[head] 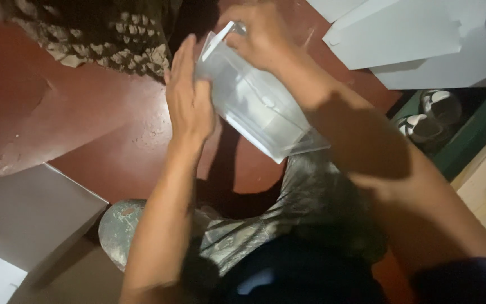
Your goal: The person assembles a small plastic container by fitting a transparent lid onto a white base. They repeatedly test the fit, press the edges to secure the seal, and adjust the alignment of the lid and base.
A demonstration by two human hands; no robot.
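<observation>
Right now I have a clear plastic box (pixel 257 107) up between my two hands, tilted so its far end points away from me and its near end dips toward my lap. My left hand (pixel 188 95) lies flat against the box's left side, fingers straight and close together, pressing on it rather than curling round it. My right hand (pixel 260 31) comes over the top at the far end, fingers bent down and gripping the upper edge there; its fingertips are hidden behind the plastic, so I cannot tell how far they wrap. The box hangs in the air above the dark red floor (pixel 102 129), touching nothing but my hands.

Below it are my knees in patterned grey trousers (pixel 288 208). A grey cardboard box (pixel 29 214) sits at my lower left, well apart from my hands. Flat pale sheets (pixel 406 39) lie on the floor at the upper right, and a pair of sandals (pixel 431 115) rests just below them. A patterned dark cloth (pixel 113 34) lies at the upper left.
</observation>
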